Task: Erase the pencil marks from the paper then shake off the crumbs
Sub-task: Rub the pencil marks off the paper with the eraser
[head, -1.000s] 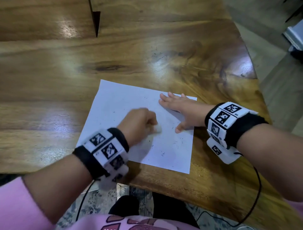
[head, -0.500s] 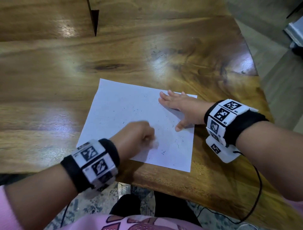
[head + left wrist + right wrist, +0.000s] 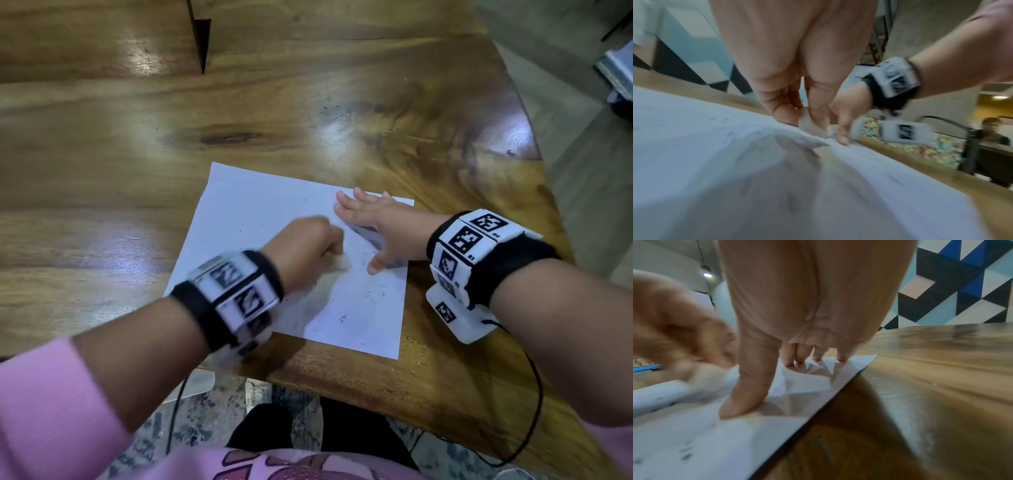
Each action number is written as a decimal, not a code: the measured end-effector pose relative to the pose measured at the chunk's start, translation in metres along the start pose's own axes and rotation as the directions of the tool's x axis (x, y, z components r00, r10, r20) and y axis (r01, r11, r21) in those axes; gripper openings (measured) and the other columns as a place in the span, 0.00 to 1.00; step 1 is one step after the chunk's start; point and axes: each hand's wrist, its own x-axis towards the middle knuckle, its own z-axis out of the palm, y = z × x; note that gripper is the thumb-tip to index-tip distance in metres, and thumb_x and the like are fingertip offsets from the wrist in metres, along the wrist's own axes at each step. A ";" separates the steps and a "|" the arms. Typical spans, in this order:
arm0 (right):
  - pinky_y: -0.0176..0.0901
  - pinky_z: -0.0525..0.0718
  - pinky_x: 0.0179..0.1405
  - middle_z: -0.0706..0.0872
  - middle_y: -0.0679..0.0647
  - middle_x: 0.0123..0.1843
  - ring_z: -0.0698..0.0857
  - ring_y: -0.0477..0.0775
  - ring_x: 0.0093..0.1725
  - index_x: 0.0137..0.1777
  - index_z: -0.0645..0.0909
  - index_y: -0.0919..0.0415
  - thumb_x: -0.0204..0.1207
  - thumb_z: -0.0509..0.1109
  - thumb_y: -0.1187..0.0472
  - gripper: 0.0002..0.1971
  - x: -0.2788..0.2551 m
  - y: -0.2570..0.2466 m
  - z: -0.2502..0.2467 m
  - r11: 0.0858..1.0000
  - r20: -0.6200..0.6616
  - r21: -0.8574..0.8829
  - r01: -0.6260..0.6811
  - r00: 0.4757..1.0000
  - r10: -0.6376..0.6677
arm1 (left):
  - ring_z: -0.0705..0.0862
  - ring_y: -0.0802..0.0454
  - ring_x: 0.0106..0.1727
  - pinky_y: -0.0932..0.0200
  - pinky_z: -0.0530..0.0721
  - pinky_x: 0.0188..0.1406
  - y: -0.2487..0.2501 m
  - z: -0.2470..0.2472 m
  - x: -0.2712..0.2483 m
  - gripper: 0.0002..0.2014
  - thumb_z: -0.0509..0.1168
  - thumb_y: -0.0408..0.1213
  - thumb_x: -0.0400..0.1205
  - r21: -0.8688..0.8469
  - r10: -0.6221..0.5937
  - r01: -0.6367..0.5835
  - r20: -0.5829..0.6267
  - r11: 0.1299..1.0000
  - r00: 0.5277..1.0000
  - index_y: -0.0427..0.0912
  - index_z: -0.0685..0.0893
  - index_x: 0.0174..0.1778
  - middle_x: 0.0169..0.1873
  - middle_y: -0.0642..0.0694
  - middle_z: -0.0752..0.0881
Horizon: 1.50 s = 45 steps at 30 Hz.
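The paper [image 3: 274, 219] is lying flat near the table's [image 3: 102, 144] front edge, and I am judging the erasing to be well along: most of the sheet is looking clean, though I cannot tell whether faint pencil marks are remaining. Dark crumbs [image 3: 373, 298] are scattered toward the sheet's 4 o'clock corner, so the shaking-off is not yet done. I am pinching the eraser [image 3: 812, 125] between the thumb and fingers of my left hand [image 3: 305, 250], curled tight, pressing it on the paper at about the sheet's middle; the hand and eraser are blurred in the head view. At 2 o'clock from it, my right hand [image 3: 380, 226] is lying spread and flat, fingertips [image 3: 840, 358] and thumb pressing the sheet down near its right edge, holding it in place. The eraser is sitting just beside that thumb, at its 9 o'clock. My pink sleeve [image 3: 44, 404] is showing at 7 o'clock.
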 end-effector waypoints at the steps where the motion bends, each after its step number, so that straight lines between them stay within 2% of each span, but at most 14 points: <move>1: 0.56 0.37 0.80 0.36 0.46 0.85 0.35 0.49 0.83 0.84 0.41 0.54 0.69 0.78 0.56 0.54 0.000 0.000 0.001 1.000 -0.011 0.029 0.002 1.000 -0.001 | 0.73 0.50 0.38 0.62 0.60 0.32 0.004 -0.001 0.012 0.06 0.68 0.34 0.75 -0.004 -0.013 0.013 -0.008 1.000 1.000 0.34 0.83 0.42 0.36 0.47 0.75; 5: 0.54 0.36 0.80 0.35 0.45 0.85 0.34 0.49 0.83 0.84 0.40 0.54 0.70 0.78 0.56 0.54 0.000 0.001 0.002 0.999 -0.015 0.041 0.000 1.000 0.001 | 0.73 0.49 0.38 0.60 0.64 0.35 0.004 0.012 0.003 0.03 0.66 0.32 0.76 -0.039 -0.031 0.030 -0.025 0.999 0.999 0.37 0.81 0.37 0.37 0.46 0.75; 10: 0.53 0.34 0.80 0.32 0.46 0.84 0.32 0.49 0.82 0.83 0.37 0.54 0.72 0.76 0.56 0.53 -0.001 0.000 0.000 1.000 0.014 0.003 -0.005 1.000 0.005 | 0.75 0.48 0.39 0.65 0.62 0.35 0.000 0.029 -0.034 0.03 0.65 0.27 0.74 -0.029 0.120 -0.117 0.117 0.993 0.986 0.37 0.83 0.39 0.37 0.49 0.73; 14: 0.52 0.36 0.80 0.33 0.47 0.84 0.33 0.49 0.83 0.84 0.37 0.56 0.73 0.76 0.57 0.53 -0.003 -0.005 -0.001 1.000 0.008 0.002 -0.019 1.000 0.019 | 0.73 0.50 0.39 0.63 0.60 0.34 0.003 0.018 -0.010 0.02 0.66 0.32 0.76 -0.025 0.039 -0.038 0.036 0.999 0.999 0.37 0.82 0.40 0.38 0.48 0.74; 19: 0.42 0.45 0.81 0.33 0.48 0.84 0.37 0.50 0.84 0.84 0.38 0.57 0.73 0.75 0.58 0.52 -0.005 -0.011 0.005 0.997 -0.016 -0.017 -0.077 0.997 0.077 | 0.73 0.50 0.40 0.60 0.70 0.40 0.005 0.022 -0.012 0.02 0.65 0.31 0.77 -0.010 0.019 -0.019 -0.007 1.000 1.000 0.38 0.81 0.40 0.39 0.47 0.74; 24: 0.37 0.52 0.77 0.37 0.46 0.85 0.42 0.48 0.84 0.84 0.41 0.53 0.77 0.69 0.69 0.45 -0.009 -0.007 0.000 0.994 -0.002 0.081 -0.075 0.997 0.076 | 0.76 0.48 0.43 0.63 0.62 0.35 0.018 0.008 0.005 0.05 0.67 0.32 0.76 -0.043 -0.038 0.039 0.011 0.998 0.999 0.34 0.83 0.44 0.40 0.43 0.77; 25: 0.37 0.55 0.75 0.38 0.46 0.85 0.45 0.49 0.84 0.84 0.41 0.52 0.76 0.67 0.72 0.45 -0.010 -0.008 0.000 0.989 -0.009 0.117 -0.086 0.996 0.088 | 0.78 0.45 0.47 0.63 0.64 0.38 0.024 0.004 0.011 0.07 0.66 0.31 0.76 -0.057 -0.037 0.039 0.021 0.998 0.999 0.33 0.84 0.47 0.43 0.40 0.80; 27: 0.37 0.63 0.70 0.41 0.47 0.85 0.57 0.53 0.82 0.83 0.40 0.50 0.76 0.65 0.75 0.46 -0.011 -0.008 0.000 0.971 -0.032 0.191 -0.143 0.988 0.152 | 0.79 0.39 0.60 0.59 0.70 0.54 0.033 0.003 0.024 0.10 0.62 0.29 0.79 -0.046 -0.040 0.043 0.052 0.998 0.998 0.32 0.82 0.54 0.58 0.35 0.82; 28: 0.36 0.63 0.69 0.41 0.47 0.85 0.59 0.53 0.81 0.83 0.40 0.50 0.76 0.65 0.75 0.46 -0.012 -0.009 0.000 0.970 -0.037 0.196 -0.145 0.987 0.156 | 0.78 0.39 0.61 0.56 0.71 0.55 0.033 0.005 0.027 0.10 0.61 0.28 0.79 -0.020 -0.037 0.038 0.040 0.999 0.999 0.32 0.82 0.54 0.59 0.35 0.82; 31: 0.38 0.56 0.77 0.38 0.46 0.85 0.46 0.47 0.84 0.84 0.42 0.55 0.77 0.67 0.72 0.45 -0.011 -0.005 -0.001 0.992 -0.017 0.088 -0.086 0.996 0.088 | 0.80 0.40 0.48 0.59 0.68 0.42 0.027 0.014 0.010 0.04 0.63 0.28 0.76 -0.004 -0.049 0.049 0.037 0.999 0.998 0.35 0.83 0.42 0.43 0.37 0.82; 34: 0.37 0.53 0.77 0.37 0.46 0.85 0.42 0.44 0.84 0.84 0.42 0.56 0.78 0.68 0.69 0.44 -0.011 -0.001 -0.003 0.995 -0.003 0.051 -0.081 0.997 0.081 | 0.74 0.46 0.39 0.54 0.72 0.38 0.019 0.031 -0.029 0.07 0.62 0.25 0.71 0.000 0.076 -0.077 0.166 0.997 0.983 0.40 0.77 0.32 0.36 0.45 0.74; 37: 0.35 0.51 0.74 0.37 0.45 0.85 0.43 0.44 0.84 0.84 0.41 0.56 0.78 0.68 0.69 0.44 -0.012 -0.001 -0.004 0.996 -0.004 0.041 -0.082 0.997 0.083 | 0.75 0.50 0.39 0.56 0.76 0.40 0.013 0.035 -0.043 0.05 0.62 0.25 0.71 0.004 0.134 -0.140 0.249 0.990 0.959 0.38 0.80 0.34 0.36 0.47 0.75; 42: 0.36 0.54 0.76 0.43 0.43 0.85 0.47 0.43 0.84 0.84 0.49 0.50 0.74 0.70 0.72 0.45 -0.010 0.001 0.002 0.984 -0.063 0.159 -0.086 0.993 0.097 | 0.76 0.47 0.40 0.58 0.66 0.37 0.022 0.015 0.015 0.06 0.66 0.34 0.76 -0.027 -0.023 0.023 0.008 0.999 1.000 0.33 0.83 0.41 0.39 0.41 0.79; 45: 0.40 0.57 0.78 0.41 0.43 0.85 0.48 0.45 0.84 0.84 0.47 0.51 0.75 0.70 0.70 0.45 -0.010 0.000 0.001 0.987 -0.046 0.127 -0.101 0.993 0.107 | 0.74 0.49 0.40 0.58 0.67 0.38 0.023 0.022 0.010 0.02 0.65 0.30 0.76 -0.015 0.001 0.000 0.037 1.000 0.999 0.35 0.82 0.40 0.39 0.42 0.78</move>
